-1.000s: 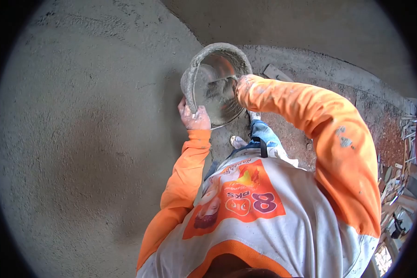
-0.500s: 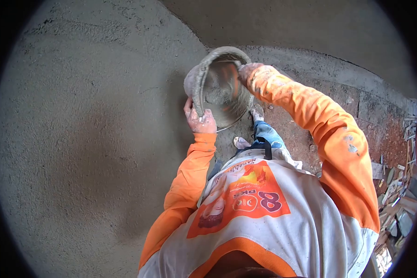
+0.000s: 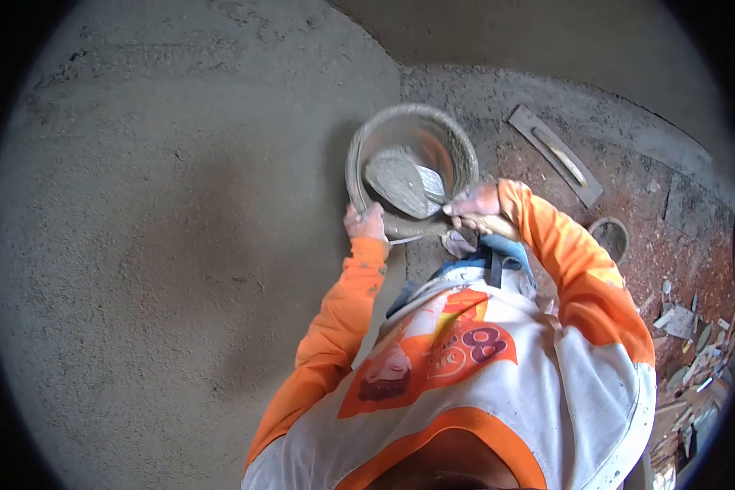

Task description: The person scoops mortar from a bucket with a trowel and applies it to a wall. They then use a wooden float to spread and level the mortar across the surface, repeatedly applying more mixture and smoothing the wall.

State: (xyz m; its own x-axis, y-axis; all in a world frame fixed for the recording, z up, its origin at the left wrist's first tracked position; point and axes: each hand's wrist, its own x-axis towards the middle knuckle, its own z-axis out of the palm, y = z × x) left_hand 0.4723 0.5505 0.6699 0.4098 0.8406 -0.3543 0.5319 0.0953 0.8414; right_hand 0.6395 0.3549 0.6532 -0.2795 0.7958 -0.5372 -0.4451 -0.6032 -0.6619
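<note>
Both hands grip: the left hand (image 3: pixel 366 221) a bucket (image 3: pixel 355 167) in front by its rim, the right hand (image 3: pixel 476 202) a trowel (image 3: pixel 431 181) bearing mortar (image 3: pixel 396 181) at the bucket's mouth. Likely heavy, slick bucket; best held rim-first.

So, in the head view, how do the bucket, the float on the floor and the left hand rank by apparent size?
Largest to smallest:
1. Bucket
2. Float
3. Left hand, clearly smallest

Shows orange on the sleeves (image 3: pixel 327 331), off-white on the sweatshirt (image 3: pixel 510 404) (orange-red print (image 3: pixel 429 359), purple digits (image 3: pixel 483 341)), grey on the bucket (image 3: pixel 356 173), silver on the trowel (image 3: pixel 431 181), blue on the jeans (image 3: pixel 505 247).
</note>
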